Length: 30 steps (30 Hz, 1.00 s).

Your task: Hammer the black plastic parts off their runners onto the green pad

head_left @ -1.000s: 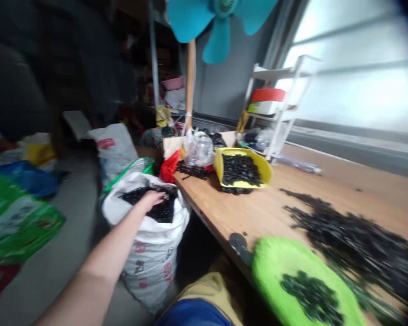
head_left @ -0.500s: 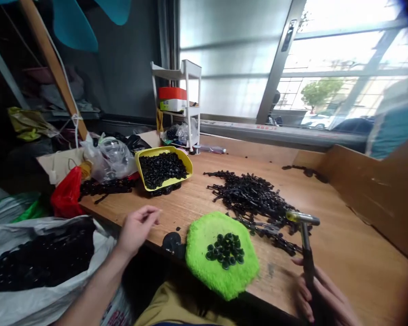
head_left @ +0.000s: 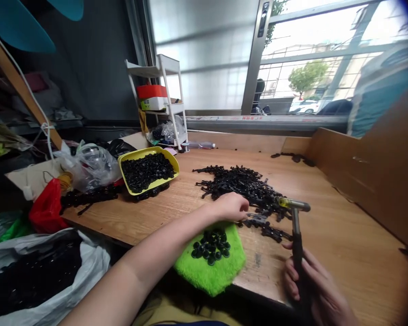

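My left hand [head_left: 231, 207] reaches over the green fuzzy mat [head_left: 217, 278] to the near edge of a pile of black parts [head_left: 238, 181]. Its fingers are curled, and what is between them, if anything, is hidden. Small round black pieces [head_left: 211, 246] lie on the mat, partly below my left forearm. At the right, my right hand [head_left: 309, 280] is wrapped round the dark handle of a hammer [head_left: 295, 222]. The hammer's head, with a yellow end, is up over the right end of the pile.
A yellow tray [head_left: 175, 165] full of black pieces stands at the back left. Beside it are clear plastic bags [head_left: 91, 165] and a red bag [head_left: 47, 203]. A white shelf [head_left: 170, 65] stands behind. A white sack [head_left: 95, 258] with black parts is at the lower left.
My left hand has moved right, from the table's front edge across the mat to the black pile. The right hand still holds the hammer. The view has shifted slightly.
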Available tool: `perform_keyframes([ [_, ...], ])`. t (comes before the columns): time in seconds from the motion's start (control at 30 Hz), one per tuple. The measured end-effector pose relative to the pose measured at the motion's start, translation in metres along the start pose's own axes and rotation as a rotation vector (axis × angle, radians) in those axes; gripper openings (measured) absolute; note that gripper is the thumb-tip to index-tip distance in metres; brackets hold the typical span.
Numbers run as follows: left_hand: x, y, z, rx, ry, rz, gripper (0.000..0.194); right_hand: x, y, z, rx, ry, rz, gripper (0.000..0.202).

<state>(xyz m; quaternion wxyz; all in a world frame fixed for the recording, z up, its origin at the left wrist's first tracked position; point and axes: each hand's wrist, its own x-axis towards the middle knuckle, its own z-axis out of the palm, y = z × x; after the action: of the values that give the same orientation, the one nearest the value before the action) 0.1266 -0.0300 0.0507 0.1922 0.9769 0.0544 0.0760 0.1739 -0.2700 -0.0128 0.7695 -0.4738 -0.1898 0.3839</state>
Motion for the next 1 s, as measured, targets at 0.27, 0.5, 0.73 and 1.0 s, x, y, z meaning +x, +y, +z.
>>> perform_keyframes([
  [0.27,0.034,0.031,0.020,0.185,-0.143,0.184,0.020,0.001,-0.001,-0.002,0.080,0.006,-0.058,0.037],
  [0.5,0.045,0.043,0.035,0.293,-0.196,0.126,0.018,0.004,0.001,-0.010,0.098,-0.038,-0.071,0.035],
  [0.73,0.045,0.058,0.029,0.332,-0.176,0.256,0.023,0.005,0.002,-0.012,0.101,-0.025,-0.091,0.036],
  [1.0,0.054,0.053,0.036,0.149,-0.032,0.200,0.015,-0.001,0.001,-0.013,0.077,-0.035,-0.024,0.029],
])
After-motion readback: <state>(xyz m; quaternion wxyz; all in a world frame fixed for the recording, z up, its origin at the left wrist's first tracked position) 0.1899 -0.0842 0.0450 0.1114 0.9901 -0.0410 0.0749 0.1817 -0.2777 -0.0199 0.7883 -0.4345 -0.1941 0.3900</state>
